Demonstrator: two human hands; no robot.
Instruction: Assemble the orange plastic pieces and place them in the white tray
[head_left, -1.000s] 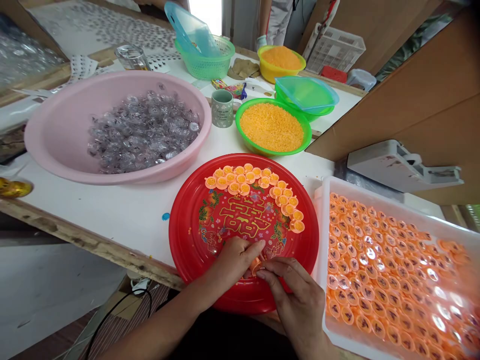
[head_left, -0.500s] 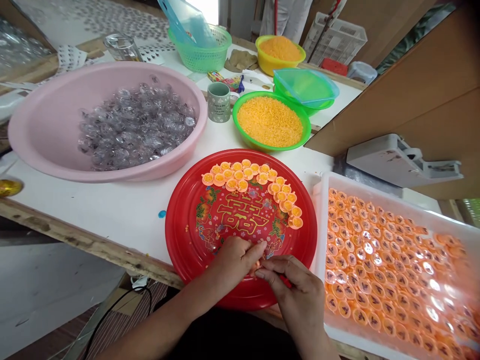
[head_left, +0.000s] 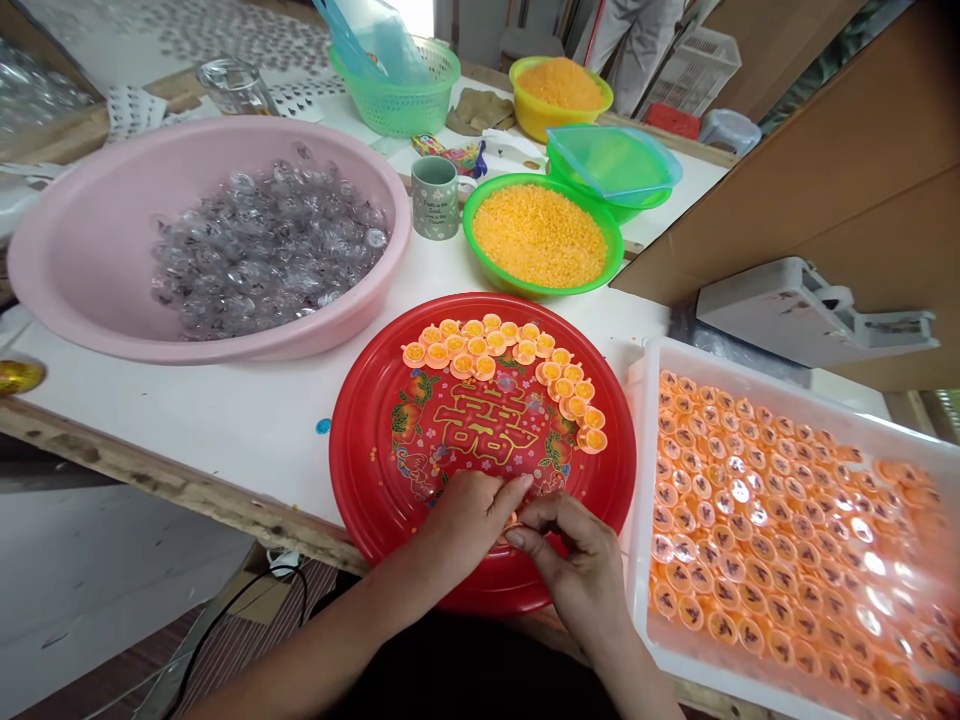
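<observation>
My left hand (head_left: 469, 515) and my right hand (head_left: 581, 565) meet over the near part of a red round tray (head_left: 367, 470). Together they pinch a small orange cup (head_left: 511, 523), which their fingertips mostly hide. Several small orange cups filled with yellow beads (head_left: 499, 355) lie in an arc along the far side of the red tray. A white tray (head_left: 645, 400) packed with several sealed orange cups sits just right of my right hand.
A pink basin (head_left: 82, 250) of clear plastic lids stands at the left. A green bowl of yellow beads (head_left: 540, 235), a grey-green mug (head_left: 435, 198), stacked teal bowls (head_left: 611, 170), a yellow bowl (head_left: 559, 95) and a green basket (head_left: 397, 90) stand behind. A person's legs (head_left: 634, 40) stand at the far edge.
The view has tilted slightly down and nearer. My right hand's fingers have curled closer onto the small cup held against my left hand; the cup is now more hidden.
</observation>
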